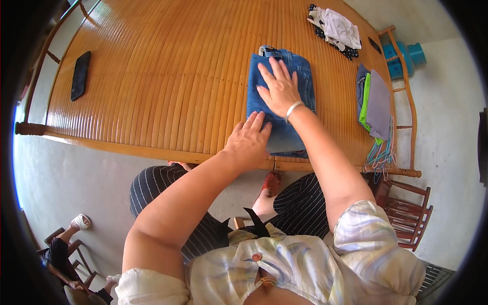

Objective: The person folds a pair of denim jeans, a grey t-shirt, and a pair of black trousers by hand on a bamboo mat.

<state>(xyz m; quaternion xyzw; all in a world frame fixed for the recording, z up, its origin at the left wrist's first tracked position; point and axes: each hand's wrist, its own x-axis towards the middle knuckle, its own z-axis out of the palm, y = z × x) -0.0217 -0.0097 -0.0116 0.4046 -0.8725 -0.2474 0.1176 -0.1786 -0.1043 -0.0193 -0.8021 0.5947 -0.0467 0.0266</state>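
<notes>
A pair of folded blue jeans (300, 76) lies on the slatted bamboo bed (168, 71), close to its front edge. My right hand (279, 90) rests on top of the jeans with its fingers spread; a pale bangle circles that wrist. Lower down, my left hand (248, 138) is at the left front edge of the same bundle, fingers stretched out toward the denim. Neither hand grips anything. Part of the jeans is hidden under my hands and right forearm.
A black phone (80, 76) lies at the left. Folded white and dotted clothes (338, 30) sit at the far right, near a small dark device (374, 46). Grey and green folded clothes (377, 104) and hangers (380, 157) lie at right. A wooden chair (412, 213) stands below.
</notes>
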